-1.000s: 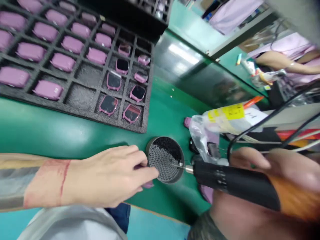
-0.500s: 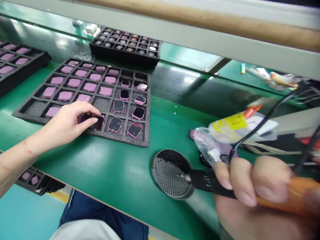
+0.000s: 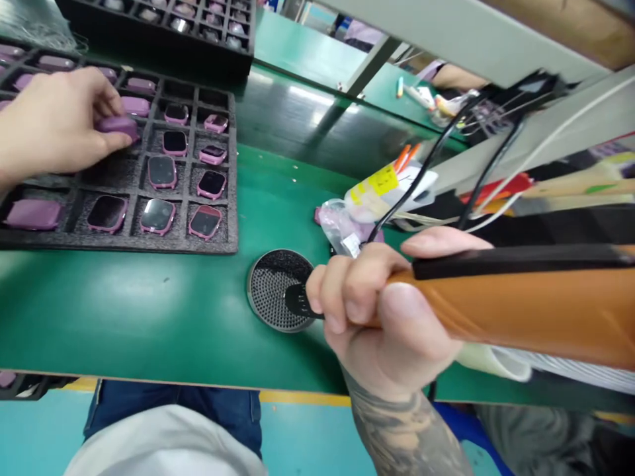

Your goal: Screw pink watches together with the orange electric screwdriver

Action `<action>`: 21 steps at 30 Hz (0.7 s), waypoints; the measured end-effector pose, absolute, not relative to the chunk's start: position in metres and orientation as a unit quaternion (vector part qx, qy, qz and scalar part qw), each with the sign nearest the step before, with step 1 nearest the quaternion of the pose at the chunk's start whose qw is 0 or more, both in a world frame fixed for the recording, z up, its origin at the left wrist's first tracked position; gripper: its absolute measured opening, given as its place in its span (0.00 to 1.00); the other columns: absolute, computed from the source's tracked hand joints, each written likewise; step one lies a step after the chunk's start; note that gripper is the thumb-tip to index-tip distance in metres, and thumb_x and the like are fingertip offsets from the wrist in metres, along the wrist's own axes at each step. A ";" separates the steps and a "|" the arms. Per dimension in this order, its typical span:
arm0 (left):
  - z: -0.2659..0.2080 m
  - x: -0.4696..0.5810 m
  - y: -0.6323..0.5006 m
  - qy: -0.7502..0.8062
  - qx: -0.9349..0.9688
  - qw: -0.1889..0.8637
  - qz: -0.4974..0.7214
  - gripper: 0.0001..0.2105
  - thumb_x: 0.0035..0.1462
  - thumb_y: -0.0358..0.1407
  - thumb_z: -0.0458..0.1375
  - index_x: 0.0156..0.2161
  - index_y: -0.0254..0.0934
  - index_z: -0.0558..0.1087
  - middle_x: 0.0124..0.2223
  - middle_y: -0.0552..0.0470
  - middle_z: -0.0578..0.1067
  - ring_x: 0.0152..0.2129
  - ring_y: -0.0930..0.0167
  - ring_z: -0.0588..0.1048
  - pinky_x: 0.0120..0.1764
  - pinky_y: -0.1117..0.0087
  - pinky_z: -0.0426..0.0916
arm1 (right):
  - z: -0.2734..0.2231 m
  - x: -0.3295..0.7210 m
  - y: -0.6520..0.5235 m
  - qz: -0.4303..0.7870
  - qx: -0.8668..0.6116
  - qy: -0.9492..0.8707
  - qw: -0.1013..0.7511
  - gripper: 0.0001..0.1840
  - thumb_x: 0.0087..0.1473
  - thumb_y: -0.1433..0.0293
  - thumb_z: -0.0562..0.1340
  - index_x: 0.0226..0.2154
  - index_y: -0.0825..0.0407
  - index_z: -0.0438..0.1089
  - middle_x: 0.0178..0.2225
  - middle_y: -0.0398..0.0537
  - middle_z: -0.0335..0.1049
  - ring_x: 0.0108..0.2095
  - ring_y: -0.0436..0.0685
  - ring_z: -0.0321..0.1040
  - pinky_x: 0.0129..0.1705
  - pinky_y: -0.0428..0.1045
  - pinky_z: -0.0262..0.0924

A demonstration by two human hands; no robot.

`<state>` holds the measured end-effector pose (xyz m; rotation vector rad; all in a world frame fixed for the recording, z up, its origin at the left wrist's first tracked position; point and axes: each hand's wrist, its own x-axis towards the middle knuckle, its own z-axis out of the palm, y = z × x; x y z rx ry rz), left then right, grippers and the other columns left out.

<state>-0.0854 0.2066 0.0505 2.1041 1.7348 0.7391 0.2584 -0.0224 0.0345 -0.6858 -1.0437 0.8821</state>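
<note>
My left hand pinches a purple watch case between thumb and fingers, over the grey foam tray. Other purple pieces and dark-faced watches sit in the tray's compartments. One such watch lies in the near row, in front of my left hand. My right hand is wrapped round an electric screwdriver with an orange-brown body and a black lever. Its black nose points down into a round dish with a perforated plate. Whether the tip touches the plate cannot be made out.
A black compartment tray stands behind the foam tray. At the right are a clear plastic bag, a white bottle with a yellow label and hanging black cables. A shelf beam crosses overhead.
My left hand has let go of the dark-faced watch in the near row and has hold of a purple case farther back. The view has shifted right; the screwdriver's nose is now over the dish.
</note>
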 end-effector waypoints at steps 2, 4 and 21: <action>0.057 -0.067 0.167 0.576 0.758 0.124 0.281 0.30 0.70 0.55 0.69 0.69 0.42 0.88 0.62 0.51 0.89 0.64 0.52 0.86 0.81 0.40 0.71 | 0.034 0.256 -0.023 0.404 -0.305 -0.481 0.716 0.10 0.76 0.65 0.81 0.55 0.38 0.86 0.27 0.27 0.77 0.18 0.46 0.64 0.25 0.47 0.72; 0.061 -0.042 0.116 0.510 0.767 0.198 0.336 0.21 0.79 0.51 0.67 0.62 0.38 0.91 0.54 0.53 0.91 0.51 0.61 0.87 0.64 0.53 0.80 | 0.033 0.256 -0.023 0.406 -0.298 -0.486 0.715 0.10 0.76 0.65 0.81 0.54 0.38 0.86 0.27 0.26 0.76 0.17 0.46 0.62 0.24 0.46 0.71; 0.000 0.024 0.031 0.214 0.892 0.387 0.090 0.18 0.76 0.39 0.81 0.61 0.38 0.82 0.55 0.47 0.82 0.52 0.55 0.83 0.55 0.54 0.79 | 0.031 0.260 -0.017 0.377 -0.331 -0.471 0.725 0.11 0.76 0.66 0.81 0.54 0.36 0.84 0.28 0.28 0.75 0.18 0.49 0.66 0.26 0.50 0.75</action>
